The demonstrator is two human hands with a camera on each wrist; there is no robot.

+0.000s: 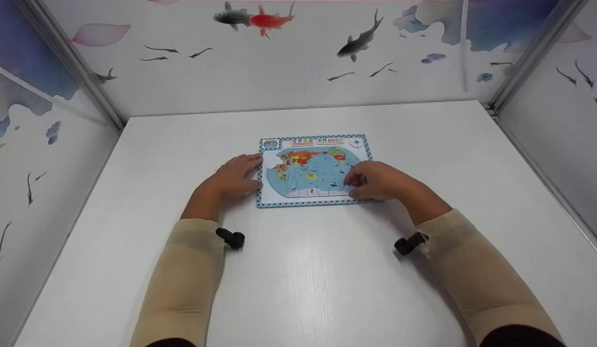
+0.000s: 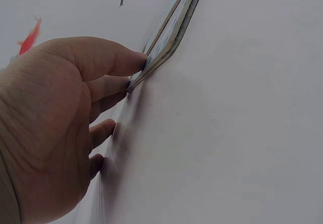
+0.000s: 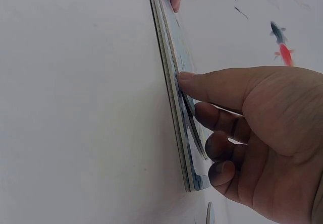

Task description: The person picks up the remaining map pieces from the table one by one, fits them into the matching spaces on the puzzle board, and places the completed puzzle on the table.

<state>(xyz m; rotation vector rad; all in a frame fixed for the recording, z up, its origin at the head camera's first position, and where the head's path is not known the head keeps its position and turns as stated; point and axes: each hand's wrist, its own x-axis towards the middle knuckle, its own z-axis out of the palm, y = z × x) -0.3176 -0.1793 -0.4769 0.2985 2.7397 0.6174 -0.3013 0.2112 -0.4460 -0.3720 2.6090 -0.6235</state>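
A world map jigsaw puzzle board (image 1: 298,203) with a blue dotted border lies flat on the table. At its left edge, my left hand (image 1: 233,177) rests with the thumb and fingertips against the border; the left wrist view shows its thumb (image 2: 132,62) touching the board's side. My right hand (image 1: 378,180) is over the lower right of the map. Between thumb and forefinger it pinches a thin puzzle piece (image 3: 197,133), which stands tilted up from the board (image 3: 174,90). The fingers hide most of that piece in the head view.
Another thin piece (image 3: 210,213) appears beyond the board's right end in the right wrist view. The white table (image 1: 298,270) runs back to printed wall panels (image 1: 288,72) with fish. A black wrist device (image 1: 231,238) sits at the left cuff, another device (image 1: 410,243) at the right.
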